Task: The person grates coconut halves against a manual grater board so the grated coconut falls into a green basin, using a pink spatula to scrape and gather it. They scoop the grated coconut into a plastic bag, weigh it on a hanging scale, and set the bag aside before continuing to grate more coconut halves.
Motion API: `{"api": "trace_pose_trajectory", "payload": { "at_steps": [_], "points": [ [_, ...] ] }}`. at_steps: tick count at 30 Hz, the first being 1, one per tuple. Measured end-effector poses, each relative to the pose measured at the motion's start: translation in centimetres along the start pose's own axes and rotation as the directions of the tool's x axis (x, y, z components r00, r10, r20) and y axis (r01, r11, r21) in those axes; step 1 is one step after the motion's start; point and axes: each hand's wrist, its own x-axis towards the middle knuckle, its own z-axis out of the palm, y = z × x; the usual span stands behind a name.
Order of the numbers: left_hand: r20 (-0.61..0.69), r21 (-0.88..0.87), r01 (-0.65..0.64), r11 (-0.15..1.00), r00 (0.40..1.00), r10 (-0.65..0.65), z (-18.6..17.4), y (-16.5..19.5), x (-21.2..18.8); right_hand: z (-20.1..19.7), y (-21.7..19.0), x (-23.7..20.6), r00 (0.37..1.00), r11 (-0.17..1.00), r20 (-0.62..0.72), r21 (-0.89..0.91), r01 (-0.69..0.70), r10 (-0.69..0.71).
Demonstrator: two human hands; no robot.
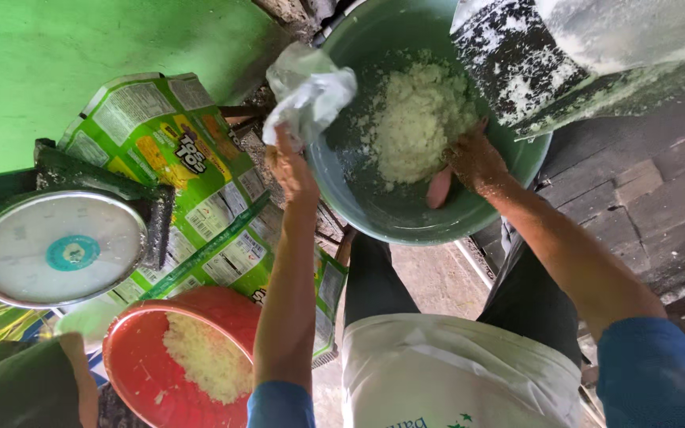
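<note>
The left hand (291, 166) is gripping a clear plastic bag (308, 95) at the green basin's (406, 226) rim while the right hand (473, 158), loosely cupped, is scooping white grated mash (414, 119); keeping the bag's mouth just beside it would avoid spills.

Supporting surface: concrete floor (430, 277), pale grey, bare patch visible between the person's legs, below and between the two hands. To the outside of the right hand (476, 158), floor changes to dark worn slabs (644, 198) with visible joints.

Directly on floor, left of the left hand (291, 170): flattened green printed bag (200, 182), lying spread out. Resting on bag: dial scale (59, 247), face up, well left of the left hand. Red basin (188, 357) of white crumbly mass sits partly on the bag's near edge, just beside the left forearm. What carries the green basin (406, 218) under both hands is hidden.
</note>
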Motion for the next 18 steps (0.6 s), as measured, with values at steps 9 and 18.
{"api": "trace_pose_trajectory", "payload": {
  "at_steps": [9, 18],
  "points": [
    [0.322, -0.623, 0.012, 0.782, 0.915, 0.242, 1.7, -0.9, 1.0, 0.6, 0.2, -2.7, 0.962, 0.964, -0.264, 0.267, 0.007, 0.066],
    [0.279, -0.572, -0.091, 0.815, 0.913, 0.297, 2.8, 1.8, -0.3, -3.7, -0.7, 0.2, 0.984, 0.984, 0.175, 0.164, -0.069, 0.039]
  ]
}}
